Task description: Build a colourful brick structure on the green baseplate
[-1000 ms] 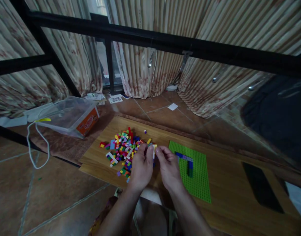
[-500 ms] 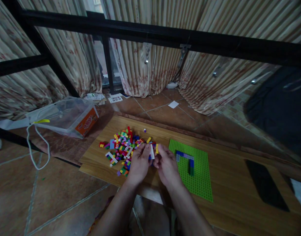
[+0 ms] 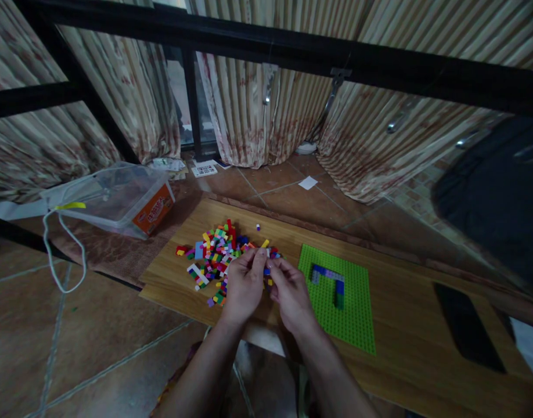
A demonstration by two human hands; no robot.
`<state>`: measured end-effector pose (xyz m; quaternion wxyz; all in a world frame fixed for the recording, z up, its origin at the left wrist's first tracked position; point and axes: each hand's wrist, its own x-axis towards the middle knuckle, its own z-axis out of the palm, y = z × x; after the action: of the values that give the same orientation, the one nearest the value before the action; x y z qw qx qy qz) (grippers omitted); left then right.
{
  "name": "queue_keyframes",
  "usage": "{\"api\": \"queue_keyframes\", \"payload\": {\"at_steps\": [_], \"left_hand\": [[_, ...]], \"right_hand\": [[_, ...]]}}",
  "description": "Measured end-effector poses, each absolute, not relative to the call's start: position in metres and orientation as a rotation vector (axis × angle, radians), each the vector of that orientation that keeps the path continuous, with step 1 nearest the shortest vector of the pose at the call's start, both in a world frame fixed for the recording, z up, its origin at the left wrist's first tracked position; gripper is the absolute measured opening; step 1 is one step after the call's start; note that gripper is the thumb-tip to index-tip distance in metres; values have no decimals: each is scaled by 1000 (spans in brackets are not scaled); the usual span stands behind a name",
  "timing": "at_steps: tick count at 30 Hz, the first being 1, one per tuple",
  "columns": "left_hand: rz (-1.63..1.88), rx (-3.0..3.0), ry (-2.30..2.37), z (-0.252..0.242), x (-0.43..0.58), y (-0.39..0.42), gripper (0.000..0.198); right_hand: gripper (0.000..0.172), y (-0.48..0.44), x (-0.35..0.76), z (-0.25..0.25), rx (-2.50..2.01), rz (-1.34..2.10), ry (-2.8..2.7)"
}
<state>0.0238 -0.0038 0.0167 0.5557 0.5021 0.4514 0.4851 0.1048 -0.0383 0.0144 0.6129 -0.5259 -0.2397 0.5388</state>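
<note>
place: looks like a home | signs: patterned curtains point(image 3: 244, 116), tiled floor point(image 3: 118, 331), toy bricks point(image 3: 218, 249) on a wooden tabletop point(image 3: 401, 325)

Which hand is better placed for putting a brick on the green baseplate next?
Probably the right hand: it appears closer to the green baseplate, whereas the left hand is farther away, by the brick pile.

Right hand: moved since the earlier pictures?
Yes. Judged against the green plate, the right hand has shifted left, farther from the plate and closer to the left hand.
</note>
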Motion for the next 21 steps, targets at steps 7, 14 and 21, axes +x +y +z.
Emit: {"api": "queue_keyframes", "payload": {"at_steps": [7, 14, 21], "left_hand": [[1164, 1294, 1170, 16, 26, -4, 31], [1130, 1022, 1147, 12, 30, 0, 28], [994, 498, 970, 7, 33, 3, 18]], "right_hand": [[36, -39, 96, 11, -1165, 1253, -425], [36, -38, 100, 12, -1098, 1343, -272], [37, -35, 101, 11, -1119, 1254, -335]]}}
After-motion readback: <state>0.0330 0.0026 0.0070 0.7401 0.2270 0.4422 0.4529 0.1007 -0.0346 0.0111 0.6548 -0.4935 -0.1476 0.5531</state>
